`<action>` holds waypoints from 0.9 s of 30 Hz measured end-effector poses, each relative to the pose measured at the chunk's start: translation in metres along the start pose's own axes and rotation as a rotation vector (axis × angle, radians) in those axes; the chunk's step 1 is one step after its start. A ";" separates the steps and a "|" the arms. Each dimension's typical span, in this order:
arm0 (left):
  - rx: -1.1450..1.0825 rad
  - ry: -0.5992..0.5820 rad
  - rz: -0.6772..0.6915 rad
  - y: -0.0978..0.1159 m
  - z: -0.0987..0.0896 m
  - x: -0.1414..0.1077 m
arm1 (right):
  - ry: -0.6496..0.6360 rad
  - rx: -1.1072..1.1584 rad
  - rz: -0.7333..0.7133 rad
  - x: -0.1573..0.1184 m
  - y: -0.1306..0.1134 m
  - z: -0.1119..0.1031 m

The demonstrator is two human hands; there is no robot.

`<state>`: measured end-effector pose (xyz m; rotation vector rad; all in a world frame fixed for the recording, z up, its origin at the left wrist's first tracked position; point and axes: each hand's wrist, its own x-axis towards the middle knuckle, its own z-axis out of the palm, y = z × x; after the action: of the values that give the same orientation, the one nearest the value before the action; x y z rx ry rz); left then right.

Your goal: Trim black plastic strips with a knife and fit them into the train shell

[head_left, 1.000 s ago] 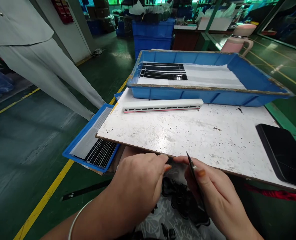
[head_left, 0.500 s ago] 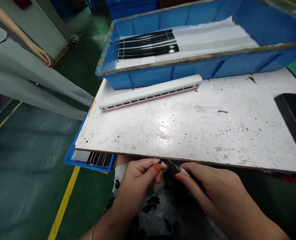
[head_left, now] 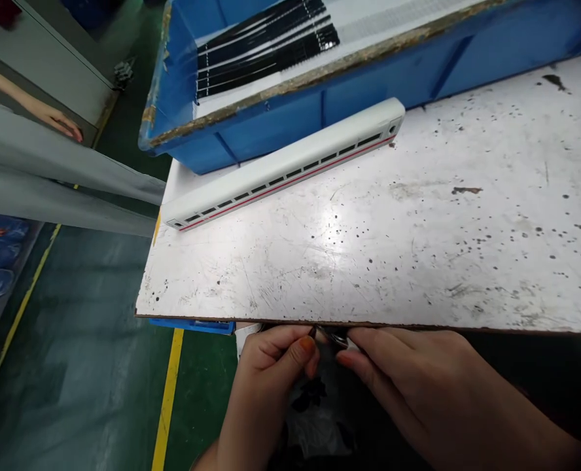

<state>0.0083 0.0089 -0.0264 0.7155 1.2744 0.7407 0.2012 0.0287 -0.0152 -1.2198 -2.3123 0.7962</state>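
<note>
Just below the table's front edge, my left hand pinches a tiny dark piece between thumb and forefinger, too small to name. My right hand is closed on a dark glossy strip, whose far end is hidden under the table edge. The two sets of fingertips are close together, over a patterned cloth on my lap. Farther up the white table, a white model train carriage with dark windows and a red stripe lies at a slant, apart from both hands.
A blue bin stands at the table's back, with black strips and white sheets inside. Part of another blue tray shows below the table's left front. At left stands a person in grey trousers, one hand hanging.
The view has shifted and come closer to the table, so more of the lower tray is hidden. Both hands keep their pinch, now further under the table edge. The carriage stays put.
</note>
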 end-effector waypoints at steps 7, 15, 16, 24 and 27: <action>0.004 0.045 -0.023 -0.002 0.001 -0.002 | 0.032 -0.085 -0.090 0.005 -0.001 0.001; 0.043 0.076 -0.046 -0.003 -0.001 -0.003 | 0.003 -0.102 -0.072 0.000 -0.001 0.006; 0.047 0.079 -0.049 -0.003 -0.001 -0.003 | 0.013 -0.113 -0.069 0.000 -0.001 0.007; 0.033 0.085 -0.054 -0.001 0.000 -0.003 | 0.021 -0.187 -0.037 -0.002 -0.002 0.011; 0.037 0.083 -0.051 0.000 0.000 -0.003 | 0.004 -0.132 -0.063 -0.001 -0.002 0.009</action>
<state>0.0081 0.0059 -0.0249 0.6860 1.3803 0.7128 0.1953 0.0245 -0.0210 -1.1951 -2.4208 0.6275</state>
